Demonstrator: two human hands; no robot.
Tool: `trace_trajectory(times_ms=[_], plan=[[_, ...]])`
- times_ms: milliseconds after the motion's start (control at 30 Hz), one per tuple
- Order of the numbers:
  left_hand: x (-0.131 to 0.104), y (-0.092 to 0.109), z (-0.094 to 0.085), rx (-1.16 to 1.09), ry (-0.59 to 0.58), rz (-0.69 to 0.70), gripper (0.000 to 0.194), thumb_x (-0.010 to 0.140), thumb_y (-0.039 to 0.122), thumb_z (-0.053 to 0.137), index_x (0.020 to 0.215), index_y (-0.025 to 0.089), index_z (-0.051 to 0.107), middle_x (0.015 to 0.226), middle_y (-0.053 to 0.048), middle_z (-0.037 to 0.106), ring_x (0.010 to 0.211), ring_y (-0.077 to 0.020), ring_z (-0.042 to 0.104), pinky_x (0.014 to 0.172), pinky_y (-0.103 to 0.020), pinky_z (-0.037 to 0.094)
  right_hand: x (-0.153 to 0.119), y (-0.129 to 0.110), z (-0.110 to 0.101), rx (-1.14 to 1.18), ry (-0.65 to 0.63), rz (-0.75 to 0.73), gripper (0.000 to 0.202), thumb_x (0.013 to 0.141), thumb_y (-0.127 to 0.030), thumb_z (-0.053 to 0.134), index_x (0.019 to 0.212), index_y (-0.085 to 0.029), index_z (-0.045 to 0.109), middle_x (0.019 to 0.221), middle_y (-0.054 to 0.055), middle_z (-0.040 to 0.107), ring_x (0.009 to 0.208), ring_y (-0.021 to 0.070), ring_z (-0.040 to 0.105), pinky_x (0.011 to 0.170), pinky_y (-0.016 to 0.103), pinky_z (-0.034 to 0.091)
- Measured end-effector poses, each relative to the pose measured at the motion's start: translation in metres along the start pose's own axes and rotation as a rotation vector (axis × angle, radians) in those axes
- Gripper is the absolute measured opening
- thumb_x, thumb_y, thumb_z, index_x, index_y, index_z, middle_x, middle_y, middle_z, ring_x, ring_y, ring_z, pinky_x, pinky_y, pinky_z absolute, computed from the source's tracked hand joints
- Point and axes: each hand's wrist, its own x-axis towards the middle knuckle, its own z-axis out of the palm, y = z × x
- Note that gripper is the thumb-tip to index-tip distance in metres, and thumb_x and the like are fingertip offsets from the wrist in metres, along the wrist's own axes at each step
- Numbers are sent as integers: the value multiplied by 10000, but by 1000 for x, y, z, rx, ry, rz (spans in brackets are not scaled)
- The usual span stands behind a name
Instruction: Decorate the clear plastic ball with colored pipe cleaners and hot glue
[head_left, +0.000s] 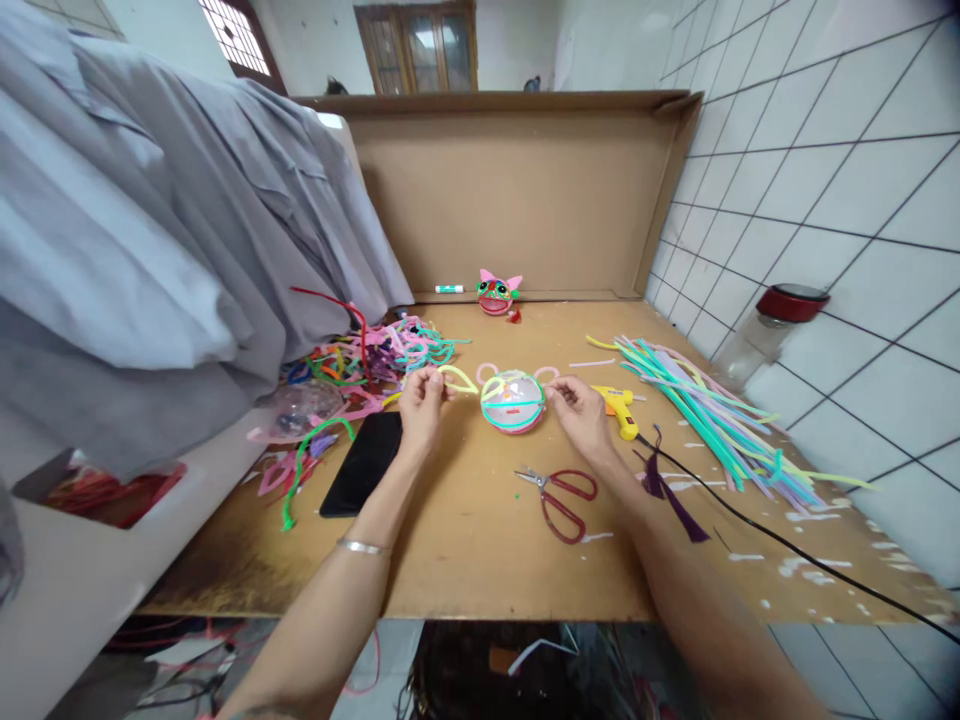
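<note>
My left hand point(424, 405) pinches a yellow pipe cleaner point(459, 376) bent into a leaf-shaped loop. The loop's tip points at a round, clear-faced piece point(513, 412) edged with green and pink pipe cleaner, with a turquoise strip across it. Another yellow loop lies over the piece's upper left. At its right edge, the closed thumb and fingers of my right hand point(576, 408) appear to grip the rim. Two pink pipe-cleaner rings point(487, 371) show behind the piece, one at each side. Red-handled scissors point(559, 497) lie partly open in front.
A yellow glue gun point(621, 410) with a black cord lies beside my right hand. Pipe cleaners point(690, 420) are bunched at right; a tangled heap point(375, 355) is at left. A black phone point(364, 465) sits by my left wrist. A finished-looking animal head point(496, 295) stands behind.
</note>
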Motion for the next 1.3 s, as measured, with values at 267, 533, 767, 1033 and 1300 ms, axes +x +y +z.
trace_trajectory(times_ms=[267,533,767,1033,1300], plan=[[-21,21,25,-377,-274,-324,440,625,448,891,814,183,595,829,8,709,654,-77,668,657,-192,577,-11,-23,10,298,-112,-44,284,724,-348,744,978,-222,722,791,16,715,714,156,647,671,281,529],[-34,11,28,-62,-345,-145,390,783,549,733,888,195,606,896,-45,710,834,-170,690,790,-316,565,-5,-19,9,449,-21,110,205,705,-388,746,806,-211,726,807,30,744,703,169,673,702,318,557],[-24,12,38,824,-363,377,540,890,521,579,1333,213,551,1402,-147,583,1343,-326,449,1102,-534,338,15,0,-13,566,138,291,352,571,-419,819,794,-200,659,713,13,714,636,144,669,640,277,518],[-24,12,50,1045,-514,334,487,929,493,493,1318,219,597,1391,-140,606,1378,-351,409,1058,-533,325,13,13,-8,498,-2,377,306,538,-418,799,691,-204,642,609,-36,596,561,100,521,570,253,441],[-40,13,43,941,-451,343,658,806,592,653,1338,217,558,1302,-138,625,1276,-339,470,1027,-483,354,10,8,-13,501,-270,470,285,500,-330,827,699,-187,680,637,-22,639,605,108,558,633,265,451]])
